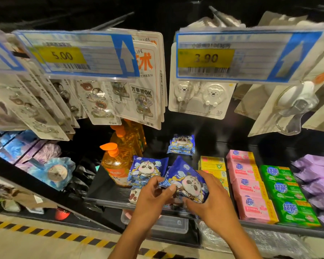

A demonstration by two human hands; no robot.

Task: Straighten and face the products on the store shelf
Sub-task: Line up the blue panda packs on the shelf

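Shelf (108, 201): dark, low, seen from above, front edge facing the camera. Above it hang carded hook packs (144, 101) on pegs, behind price tags reading 5.00 (62, 56) and 3.90 (206, 57).

Right side of the shelf: purple packs (318, 176) at the far right, then a row of green soap bars (286, 191), a row of pink soap bars (251, 184) and yellow boxes (211, 163), all running front to back, touching side by side.

Left of centre: orange pump bottles (118, 161), upright, in a line going back.

Blue panda packs in the middle lane: one at the back (181, 143), lying apart from the rest. One at the front left (146, 169) is just beside the front bottle, face up. The held pack (189, 180) is tilted, one corner pointing up, over the front of the lane.

Right hand (209, 200): fingers curled round the held pack's lower right edge. Left hand (153, 195): pinches that pack's left corner between thumb and fingers.
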